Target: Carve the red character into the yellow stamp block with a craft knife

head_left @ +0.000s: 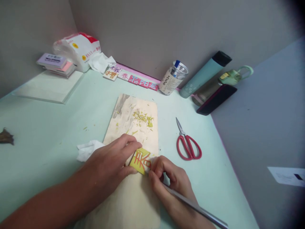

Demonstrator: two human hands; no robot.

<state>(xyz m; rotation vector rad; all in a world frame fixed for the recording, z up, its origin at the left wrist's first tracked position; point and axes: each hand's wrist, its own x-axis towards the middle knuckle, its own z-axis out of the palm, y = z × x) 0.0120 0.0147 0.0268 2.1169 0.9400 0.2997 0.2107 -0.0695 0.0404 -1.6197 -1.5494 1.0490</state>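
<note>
A small yellow carving block with a raised orange-red character lies on a pale wooden board. My left hand grips the block's left side, thumb on the near edge and fingers along the far edge. In my right hand is a slim metal-handled carving knife, held like a pen. Its tip is hidden by my fingers at the block's right side, where the surface looks cut paler. Yellow-green shavings lie scattered on the board beyond my hands.
Red-handled scissors lie right of the board. A crumpled tissue sits by my left wrist. Along the back stand carved character tiles, a clear cup, a teal bottle, a green-lidded bottle, a dark phone and a tissue pack.
</note>
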